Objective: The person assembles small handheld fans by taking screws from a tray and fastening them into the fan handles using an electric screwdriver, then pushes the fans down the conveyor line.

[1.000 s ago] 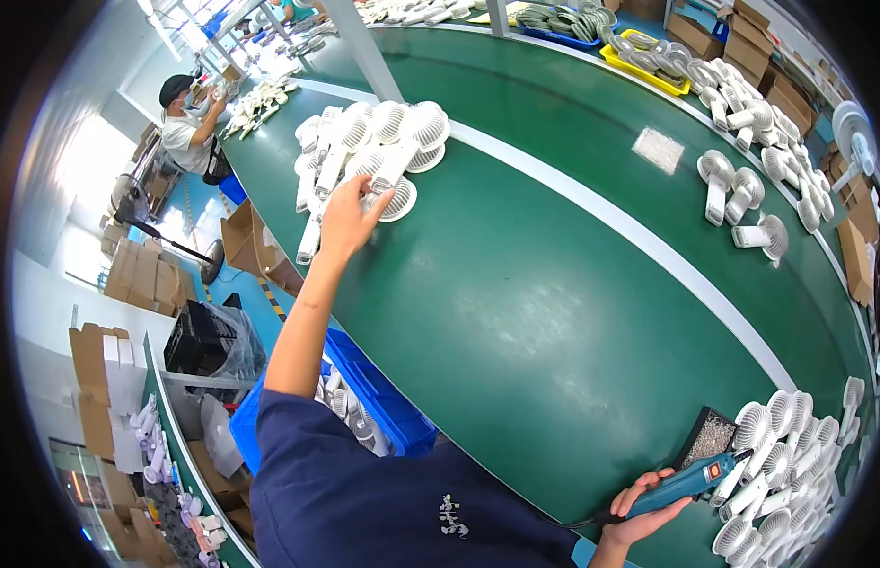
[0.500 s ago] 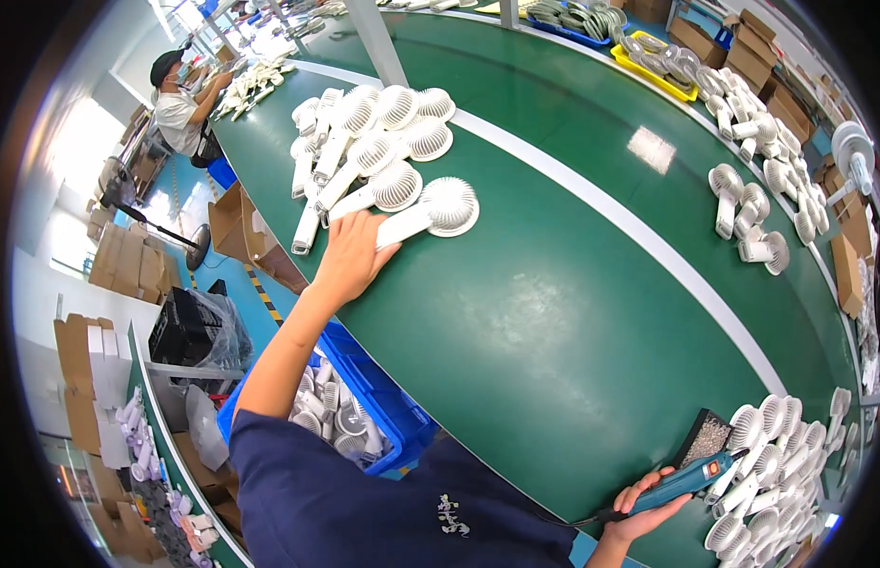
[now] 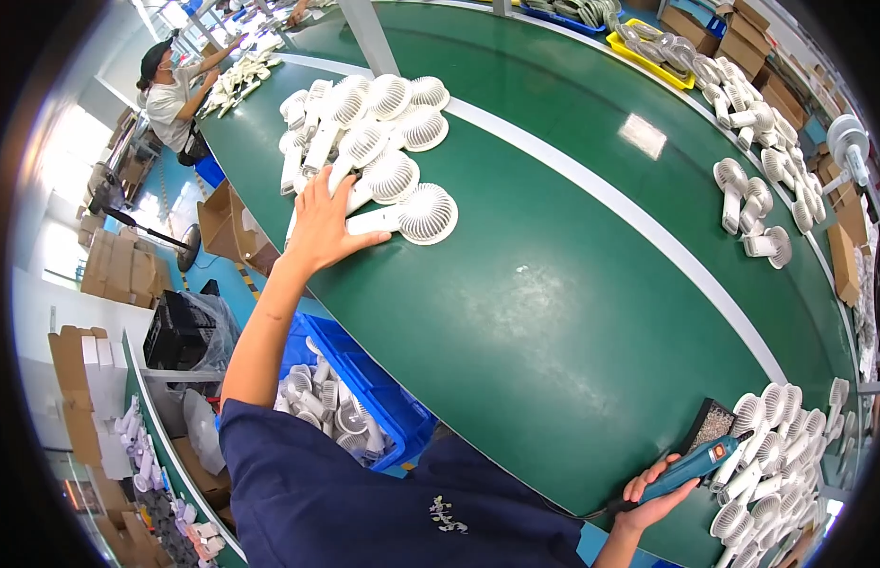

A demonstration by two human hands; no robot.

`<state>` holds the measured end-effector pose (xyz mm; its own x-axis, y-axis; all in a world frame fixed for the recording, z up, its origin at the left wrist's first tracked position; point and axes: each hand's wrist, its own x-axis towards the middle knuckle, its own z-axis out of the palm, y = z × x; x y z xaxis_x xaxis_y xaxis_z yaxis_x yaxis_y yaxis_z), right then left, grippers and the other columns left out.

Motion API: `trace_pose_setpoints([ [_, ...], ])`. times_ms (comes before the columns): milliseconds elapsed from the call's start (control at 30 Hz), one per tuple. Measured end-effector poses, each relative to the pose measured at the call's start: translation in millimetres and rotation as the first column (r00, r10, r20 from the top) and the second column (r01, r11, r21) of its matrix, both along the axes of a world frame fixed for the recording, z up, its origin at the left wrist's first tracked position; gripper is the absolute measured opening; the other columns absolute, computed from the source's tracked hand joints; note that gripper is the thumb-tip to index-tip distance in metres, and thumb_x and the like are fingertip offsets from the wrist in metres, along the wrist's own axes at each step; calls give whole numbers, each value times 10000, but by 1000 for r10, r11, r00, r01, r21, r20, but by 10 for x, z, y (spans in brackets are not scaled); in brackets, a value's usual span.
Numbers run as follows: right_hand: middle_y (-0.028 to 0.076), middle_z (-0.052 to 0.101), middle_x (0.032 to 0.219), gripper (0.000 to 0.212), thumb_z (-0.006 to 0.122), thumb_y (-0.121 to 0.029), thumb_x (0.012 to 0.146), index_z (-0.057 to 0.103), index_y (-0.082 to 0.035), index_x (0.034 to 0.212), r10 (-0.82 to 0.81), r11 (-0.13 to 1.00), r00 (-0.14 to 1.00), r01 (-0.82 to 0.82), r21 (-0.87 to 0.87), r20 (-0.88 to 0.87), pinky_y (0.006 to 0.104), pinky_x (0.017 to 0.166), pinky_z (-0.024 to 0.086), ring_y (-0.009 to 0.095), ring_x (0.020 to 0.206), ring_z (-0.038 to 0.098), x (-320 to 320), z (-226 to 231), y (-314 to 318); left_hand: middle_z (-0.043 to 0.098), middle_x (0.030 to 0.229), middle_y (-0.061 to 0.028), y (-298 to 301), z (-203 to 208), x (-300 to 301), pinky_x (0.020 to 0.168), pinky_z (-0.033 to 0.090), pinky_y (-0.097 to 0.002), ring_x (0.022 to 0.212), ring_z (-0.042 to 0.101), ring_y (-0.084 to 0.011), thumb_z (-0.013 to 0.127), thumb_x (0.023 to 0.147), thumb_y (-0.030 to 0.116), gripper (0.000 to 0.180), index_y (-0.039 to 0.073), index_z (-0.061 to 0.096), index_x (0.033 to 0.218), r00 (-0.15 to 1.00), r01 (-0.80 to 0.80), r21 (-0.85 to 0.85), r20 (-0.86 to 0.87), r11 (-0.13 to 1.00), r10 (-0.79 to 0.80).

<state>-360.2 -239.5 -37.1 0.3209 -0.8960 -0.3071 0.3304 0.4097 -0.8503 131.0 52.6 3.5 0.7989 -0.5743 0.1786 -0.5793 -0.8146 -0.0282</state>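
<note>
- Left hand point(image 3: 321, 227), upper left: fingers apart over heaped white fans point(image 3: 362, 142); contact unclear.
- Blue bin point(image 3: 383, 386), lower left: holding loose fans point(image 3: 308, 401).
- Right hand point(image 3: 656, 494), lower right: fingers clamped around teal driver point(image 3: 684, 469).
- Black tray point(image 3: 698, 425), lower right: just beside driver.
- Fan pile point(image 3: 770, 452), far lower right.

Upper left of the frame: co-worker point(image 3: 175, 102). Left: floor fan point(image 3: 107, 192), near stacked cartons point(image 3: 123, 270). Below the cartons: black crate point(image 3: 173, 333), clear plastic point(image 3: 219, 327) beside it. Upper right: yellow tray point(image 3: 651, 66), cardboard box point(image 3: 745, 43).

Two hands point(image 3: 323, 227), one tool point(image 3: 688, 468), perhaps several dozen fans point(image 3: 428, 214)
</note>
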Motion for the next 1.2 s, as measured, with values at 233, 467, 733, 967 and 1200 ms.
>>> trace_pose_setpoints([
  [233, 31, 473, 671, 635, 252, -639, 1008, 471, -65, 1166, -13, 999, 1000, 13, 35, -8, 258, 268, 296, 129, 325, 357, -19, -32, -42, 251, 1468, -350, -298, -185, -339, 1117, 209, -578, 1363, 244, -489, 702, 707, 722, 1022, -67, 464, 1311, 999, 23, -77, -40, 997, -26],
  [467, 37, 459, 658, 641, 234, -640, 1009, 456, -58, 1159, -15, 998, 1000, 14, 63, 25, 265, 279, 311, 129, 333, 369, 25, 11, -26, 294, 1404, -317, -732, -118, -1023, 1105, 220, -568, 1336, 272, -470, 762, 674, 684, 1000, -32, 460, 1304, 987, 152, -117, -39, 981, -158],
  [733, 33, 463, 670, 614, 243, -603, 1028, 469, -54, 1184, 40, 999, 997, -41, 20, 72, 246, 284, 316, 115, 342, 353, 23, -16, 35, 161, 1511, -372, -547, -215, -776, 1146, 60, -652, 1443, 54, -548, 722, 717, 692, 960, -31, 464, 1296, 999, 33, -89, 2, 995, -33],
  [967, 28, 457, 670, 642, 254, -634, 1012, 463, -60, 1209, 22, 998, 998, -26, 65, 62, 248, 283, 314, 118, 338, 360, -79, -28, 19, 150, 1540, -364, -20, -55, -244, 1181, 146, -539, 1451, 150, -496, 761, 701, 644, 1053, 15, 351, 1440, 911, 111, -75, -392, 991, -132],
  [1200, 51, 511, 681, 728, 303, -679, 977, 475, 0, 1173, 127, 980, 990, -133, 146, 55, 309, 351, 381, 159, 381, 435, 8, 35, -30, 270, 1476, -361, -551, -471, -1015, 1137, 238, -544, 1366, 276, -501, 740, 810, 514, 922, -49, 356, 1430, 999, 26, -157, -42, 987, -33],
])
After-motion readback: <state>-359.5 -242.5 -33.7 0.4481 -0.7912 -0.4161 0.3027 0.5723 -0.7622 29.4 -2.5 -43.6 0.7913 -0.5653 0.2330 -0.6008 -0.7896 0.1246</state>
